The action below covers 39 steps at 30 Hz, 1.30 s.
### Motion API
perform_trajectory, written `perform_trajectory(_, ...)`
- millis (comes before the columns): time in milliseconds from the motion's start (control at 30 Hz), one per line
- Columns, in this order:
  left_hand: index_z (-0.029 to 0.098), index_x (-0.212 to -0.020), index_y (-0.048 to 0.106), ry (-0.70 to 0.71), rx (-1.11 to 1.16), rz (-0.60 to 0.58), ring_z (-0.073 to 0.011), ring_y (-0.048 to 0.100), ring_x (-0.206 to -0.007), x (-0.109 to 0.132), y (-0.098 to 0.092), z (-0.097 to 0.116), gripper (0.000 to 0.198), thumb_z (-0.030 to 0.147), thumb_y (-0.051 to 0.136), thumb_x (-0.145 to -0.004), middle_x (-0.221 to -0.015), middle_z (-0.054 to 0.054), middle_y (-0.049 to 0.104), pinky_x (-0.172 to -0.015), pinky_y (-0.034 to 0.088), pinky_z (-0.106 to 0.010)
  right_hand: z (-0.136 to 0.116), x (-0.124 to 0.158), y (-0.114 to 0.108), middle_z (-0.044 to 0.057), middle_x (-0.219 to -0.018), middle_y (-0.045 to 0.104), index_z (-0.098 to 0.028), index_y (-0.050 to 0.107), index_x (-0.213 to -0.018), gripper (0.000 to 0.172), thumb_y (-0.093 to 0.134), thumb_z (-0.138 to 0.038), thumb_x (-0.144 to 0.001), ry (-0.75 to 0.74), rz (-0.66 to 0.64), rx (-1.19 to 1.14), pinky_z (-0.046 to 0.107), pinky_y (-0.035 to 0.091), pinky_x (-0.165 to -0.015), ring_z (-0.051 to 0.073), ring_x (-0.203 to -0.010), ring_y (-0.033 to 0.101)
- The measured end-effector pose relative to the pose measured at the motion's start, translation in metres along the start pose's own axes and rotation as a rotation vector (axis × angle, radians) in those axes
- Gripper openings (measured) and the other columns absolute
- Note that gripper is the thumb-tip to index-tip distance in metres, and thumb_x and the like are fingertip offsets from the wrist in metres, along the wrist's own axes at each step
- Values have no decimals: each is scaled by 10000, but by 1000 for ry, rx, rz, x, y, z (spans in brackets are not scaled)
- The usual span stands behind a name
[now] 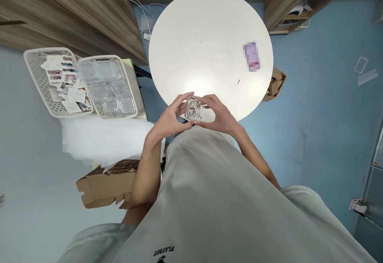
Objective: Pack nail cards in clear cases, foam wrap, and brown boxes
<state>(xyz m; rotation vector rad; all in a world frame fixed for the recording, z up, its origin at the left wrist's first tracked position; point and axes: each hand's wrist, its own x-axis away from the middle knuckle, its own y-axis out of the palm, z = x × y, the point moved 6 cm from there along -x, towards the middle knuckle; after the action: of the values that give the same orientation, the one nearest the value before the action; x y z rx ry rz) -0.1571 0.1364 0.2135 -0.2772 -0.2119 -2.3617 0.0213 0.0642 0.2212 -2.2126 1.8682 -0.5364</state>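
Between my two hands is a small clear plastic box (pixel 194 108) with rounded corners, held above the near edge of the round white table (pixel 206 28). Inside it lies a pale card bearing several small dark greenish pieces, too small to name. My left hand (pixel 172 115) grips the box's left side, its thumb along the near edge and fingers at the far edge. From the right, my right hand (pixel 220 113) curves round with fingertips at the far edge and thumb at the near edge.
A blurred purple item (pixel 252 56) lies on the table's right. At left stand a white basket (pixel 38 83) of printed cards and a white basket (pixel 134 105) of clear boxes. White sheets (pixel 104 137) and brown cardboard (pixel 104 187) lie nearer. A carton (pixel 277 83) sits beside the table.
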Motion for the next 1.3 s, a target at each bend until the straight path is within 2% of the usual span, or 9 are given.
perform_trajectory(233,257,-1667,548,-52,228,-15,-422,555,-1564,-2,6,-28,1057,506,1023,-756,-1726,-195,534,-1207,579,-482,2,4,11,122,-1710,526,-373,374,-1771,817,729,-479,-1043,-66,-42,215,582,636,-1142,384,-1523,577)
perform_trajectory(400,224,-1664,552,-67,304,-4,-414,546,-1578,-1,7,-44,1117,556,1042,-716,-1707,-223,553,-1217,570,-468,13,2,15,162,-1633,592,-332,420,-1756,838,732,-591,-1022,-106,-60,225,591,646,-1096,400,-1406,651)
perform_trajectory(567,234,-1685,531,-106,347,29,-409,623,-1504,5,11,-55,1172,576,1052,-692,-1698,-225,560,-1192,587,-464,14,-4,8,160,-1513,672,-311,530,-1702,777,689,-658,-1025,-154,-55,207,583,625,-1094,378,-1295,693)
perform_trajectory(667,256,-1689,529,-91,356,59,-409,626,-1502,6,12,-54,1192,594,1056,-675,-1685,-213,575,-1206,576,-476,8,-9,-2,131,-1456,714,-330,593,-1660,721,609,-725,-1057,-125,-55,138,542,632,-1056,346,-1236,715)
perform_trajectory(767,283,-1691,528,-72,363,65,-418,609,-1522,6,15,-50,1203,603,1061,-661,-1656,-189,607,-1221,565,-498,1,-16,-14,83,-1302,785,-349,707,-1552,691,464,-804,-1092,-88,-31,5,505,628,-1041,311,-1177,741)
perform_trajectory(867,285,-1690,528,-53,356,53,-435,590,-1538,6,16,-44,1216,597,1070,-647,-1644,-187,617,-1234,553,-534,0,-22,-25,77,-1193,819,-306,789,-1443,810,328,-871,-1090,-10,21,-159,484,639,-987,294,-1103,769)
perform_trajectory(1000,302,-1681,540,-42,363,13,-432,579,-1549,7,16,-40,1182,552,1077,-659,-1695,-177,575,-1241,550,-538,4,-27,-30,96,-1158,835,-251,804,-1412,941,284,-944,-1043,112,53,-339,432,655,-911,259,-1028,788)
perform_trajectory(1300,324,-1702,520,-14,410,-48,-403,509,-1615,8,16,-42,1138,484,1064,-715,-1796,-146,459,-1327,453,-489,10,-23,-26,99,-1077,839,-214,833,-1340,1033,233,-986,-1007,252,97,-558,331,629,-824,218,-961,790)
